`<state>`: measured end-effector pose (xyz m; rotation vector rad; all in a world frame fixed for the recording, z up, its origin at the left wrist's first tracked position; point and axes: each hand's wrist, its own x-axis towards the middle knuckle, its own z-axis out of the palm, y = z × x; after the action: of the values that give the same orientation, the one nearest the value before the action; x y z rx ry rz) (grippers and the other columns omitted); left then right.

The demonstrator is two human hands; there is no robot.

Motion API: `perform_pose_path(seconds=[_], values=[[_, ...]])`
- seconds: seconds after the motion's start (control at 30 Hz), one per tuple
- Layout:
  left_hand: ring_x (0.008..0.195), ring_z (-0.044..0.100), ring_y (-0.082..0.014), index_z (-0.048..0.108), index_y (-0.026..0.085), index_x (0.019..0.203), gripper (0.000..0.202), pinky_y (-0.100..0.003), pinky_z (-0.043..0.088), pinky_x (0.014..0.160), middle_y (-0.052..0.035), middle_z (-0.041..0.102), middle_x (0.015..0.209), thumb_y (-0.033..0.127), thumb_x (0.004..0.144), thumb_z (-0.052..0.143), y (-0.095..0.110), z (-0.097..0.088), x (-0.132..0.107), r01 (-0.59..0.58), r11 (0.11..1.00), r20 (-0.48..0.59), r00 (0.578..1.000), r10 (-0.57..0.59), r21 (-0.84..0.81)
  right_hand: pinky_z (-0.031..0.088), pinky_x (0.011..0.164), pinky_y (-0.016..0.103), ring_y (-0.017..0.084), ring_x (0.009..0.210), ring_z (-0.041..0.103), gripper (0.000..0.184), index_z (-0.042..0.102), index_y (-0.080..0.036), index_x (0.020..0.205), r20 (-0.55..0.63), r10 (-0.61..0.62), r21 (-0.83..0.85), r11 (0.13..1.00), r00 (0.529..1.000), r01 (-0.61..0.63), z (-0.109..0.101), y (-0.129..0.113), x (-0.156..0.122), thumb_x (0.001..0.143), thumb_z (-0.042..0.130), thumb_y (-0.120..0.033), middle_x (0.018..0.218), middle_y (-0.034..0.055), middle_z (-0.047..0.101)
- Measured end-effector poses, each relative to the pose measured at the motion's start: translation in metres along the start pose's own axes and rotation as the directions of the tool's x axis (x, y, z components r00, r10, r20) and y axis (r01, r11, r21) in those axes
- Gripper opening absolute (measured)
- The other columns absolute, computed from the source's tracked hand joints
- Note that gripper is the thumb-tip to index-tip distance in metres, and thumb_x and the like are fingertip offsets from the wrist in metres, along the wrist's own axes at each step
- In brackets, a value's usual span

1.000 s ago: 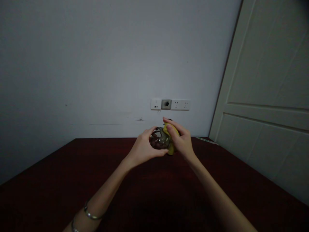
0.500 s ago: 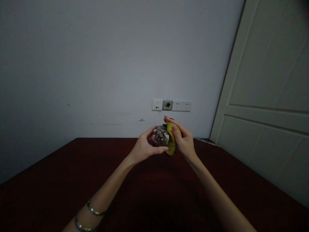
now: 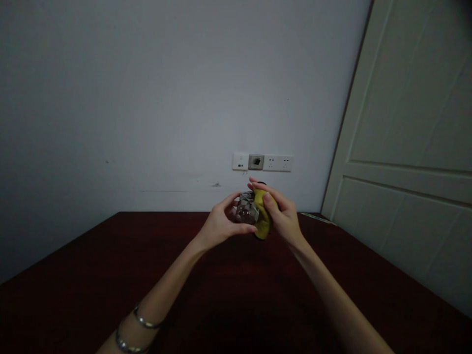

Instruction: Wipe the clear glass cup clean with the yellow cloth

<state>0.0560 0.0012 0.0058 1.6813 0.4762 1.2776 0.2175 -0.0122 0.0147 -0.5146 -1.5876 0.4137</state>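
Two hands meet, as viewed from where I stand, apparently above the dark red worktop (image 3: 158,275): the left hand (image 3: 219,221) has its grip curved round a faceted, glassy object (image 3: 246,211), thumb below and fingers above, while the right hand (image 3: 284,216) pinches a bunched yellow cloth (image 3: 263,226) against the object's right side. Judged by its sheen, the object should prove stiff, slippery and breakable, probably of modest weight, and is best held round its body; the cloth, soft and light, takes a pinch anywhere along its folds.
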Motion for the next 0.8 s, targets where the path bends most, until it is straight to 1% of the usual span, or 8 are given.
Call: perform_pose_path(seconds=[0.07,0.17,0.3,0.4,0.57,0.7,0.77,0.8], values=[[0.109,0.060,-0.0285,0.051,0.012,0.124,0.088,-0.041,0.047,0.095,-0.0156,0.061,0.121,0.025,0.046,0.088,0.001,-0.001,0.000,0.001,1.000,0.005,1.000,-0.001,-0.026,0.036,0.107,0.045,0.023,0.127,0.049,0.035,0.061,-0.031,0.118,0.114,-0.047,-0.017,0.999,0.992,0.049,-0.006,-0.006,-0.001,0.089,0.050,-0.046,0.136,0.0030,0.055],[0.106,0.062,-0.0277,0.053,0.012,0.123,0.084,-0.037,0.049,0.091,-0.0144,0.064,0.117,0.029,0.048,0.088,0.001,-0.002,0.000,0.020,0.998,-0.018,1.000,-0.022,-0.063,0.031,0.110,0.046,0.026,0.134,0.039,0.055,0.053,-0.033,0.129,0.287,-0.124,-0.081,0.985,0.950,0.153,-0.012,-0.018,-0.003,0.079,0.061,-0.053,0.146,0.0039,0.042],[0.100,0.064,-0.0264,0.057,0.012,0.117,0.076,-0.034,0.052,0.083,-0.0126,0.067,0.110,0.036,0.051,0.086,0.006,-0.002,-0.002,0.039,0.994,-0.046,0.998,-0.044,-0.098,0.027,0.112,0.046,0.027,0.139,0.030,0.078,0.045,-0.034,0.134,0.381,-0.128,-0.196,0.957,0.916,0.216,-0.011,-0.027,-0.004,0.064,0.079,-0.043,0.153,0.0052,0.029],[0.097,0.065,-0.0249,0.059,0.012,0.111,0.070,-0.032,0.052,0.081,-0.0125,0.068,0.107,0.039,0.053,0.085,0.011,0.001,-0.003,0.057,0.995,-0.048,0.997,-0.062,-0.085,0.026,0.113,0.047,0.027,0.140,0.028,0.084,0.039,-0.034,0.137,0.358,-0.140,-0.256,0.936,0.923,0.241,-0.007,-0.024,-0.003,0.064,0.080,-0.037,0.153,0.0066,0.026],[0.096,0.064,-0.0245,0.059,0.010,0.110,0.067,-0.033,0.050,0.082,-0.0142,0.068,0.107,0.047,0.059,0.080,0.017,0.005,0.001,0.061,0.998,-0.056,0.997,-0.060,0.023,0.028,0.112,0.048,0.025,0.137,0.033,0.077,0.038,-0.033,0.137,0.273,-0.159,-0.286,0.928,0.949,0.238,-0.003,-0.011,-0.003,0.070,0.075,-0.025,0.150,0.0071,0.033],[0.096,0.063,-0.0249,0.053,0.011,0.122,0.072,-0.035,0.050,0.083,-0.0150,0.065,0.112,0.046,0.063,0.077,0.027,-0.007,0.001,0.003,0.986,0.108,0.994,-0.021,0.166,0.033,0.110,0.048,0.025,0.132,0.042,0.077,0.043,-0.033,0.134,0.153,-0.130,-0.193,0.968,0.980,0.158,0.002,-0.010,-0.004,0.066,0.078,-0.025,0.145,0.0058,0.041],[0.092,0.063,-0.0251,0.046,0.016,0.132,0.084,-0.037,0.051,0.079,-0.0161,0.061,0.119,0.040,0.060,0.080,0.035,-0.019,-0.002,0.015,0.941,0.209,0.974,-0.091,0.339,0.035,0.109,0.048,0.026,0.129,0.046,0.079,0.044,-0.032,0.133,0.070,-0.071,-0.114,0.990,0.995,0.079,0.006,-0.013,-0.003,0.063,0.080,-0.027,0.142,0.0063,0.045],[0.094,0.062,-0.0266,0.037,0.019,0.139,0.096,-0.039,0.051,0.078,-0.0183,0.056,0.127,0.037,0.058,0.082,0.040,-0.024,-0.003,0.039,0.904,0.212,0.967,-0.142,0.426,0.037,0.108,0.048,0.026,0.127,0.047,0.080,0.044,-0.031,0.133,0.031,-0.034,-0.066,0.997,0.999,0.036,0.007,-0.015,-0.003,0.061,0.081,-0.028,0.142,0.0069,0.046]])
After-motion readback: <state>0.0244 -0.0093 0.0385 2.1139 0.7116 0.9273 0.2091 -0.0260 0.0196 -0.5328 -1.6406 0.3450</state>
